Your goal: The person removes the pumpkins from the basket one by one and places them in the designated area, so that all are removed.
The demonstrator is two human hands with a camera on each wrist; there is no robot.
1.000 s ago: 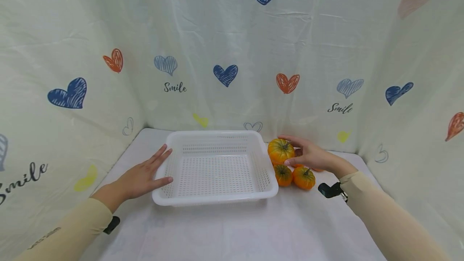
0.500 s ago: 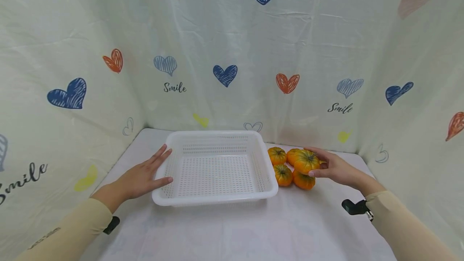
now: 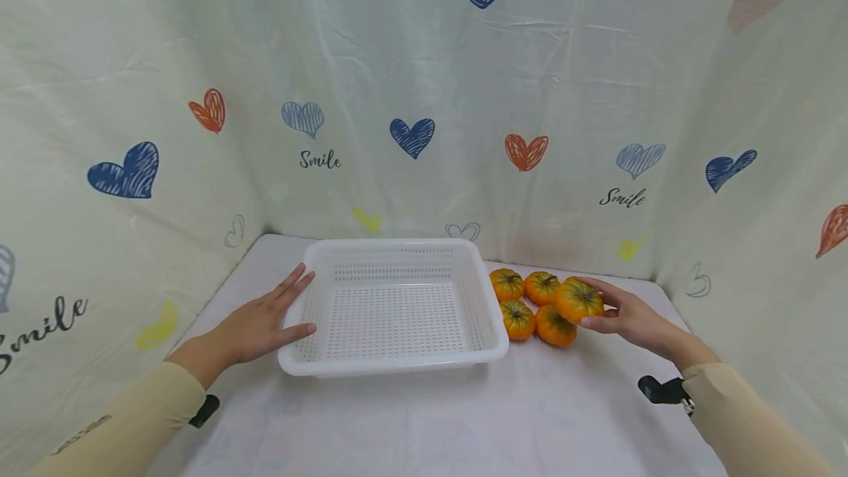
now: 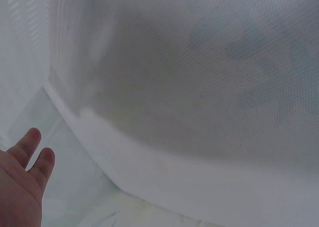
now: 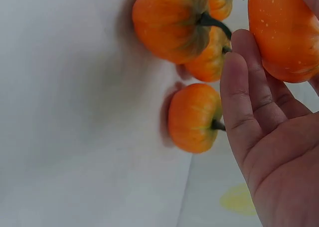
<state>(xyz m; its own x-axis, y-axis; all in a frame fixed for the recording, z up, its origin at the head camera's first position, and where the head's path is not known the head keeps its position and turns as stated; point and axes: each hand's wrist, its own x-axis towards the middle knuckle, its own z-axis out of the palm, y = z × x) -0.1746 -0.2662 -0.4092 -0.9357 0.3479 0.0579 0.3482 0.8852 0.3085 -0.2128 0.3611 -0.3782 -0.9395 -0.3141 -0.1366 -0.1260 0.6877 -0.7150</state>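
My left hand (image 3: 261, 322) rests on the left rim of a white slotted plastic basket (image 3: 391, 365), fingers spread and straight. Two of its fingertips (image 4: 45, 159) show in the left wrist view, beside the basket wall. At the right, my right hand (image 3: 629, 319) grips a small orange pumpkin (image 3: 578, 300) with faint green streaks, between thumb and fingers. In the right wrist view this pumpkin (image 5: 284, 35) appears raised off the table, partly cut off by the frame. Several similar pumpkins (image 3: 517, 319) sit close together on the cloth between the basket and this hand.
A white cloth (image 3: 411, 425) covers the table. Pale curtains (image 3: 424, 197) printed with hearts and the word Smile enclose the back and both sides. Among the standing pumpkins, one (image 3: 507, 285) lies close to the basket's right rim.
My right hand has carried the pumpkin rightward, from beside the basket's right rim to the right side of the pumpkin group. The left hand and the basket have stayed put.
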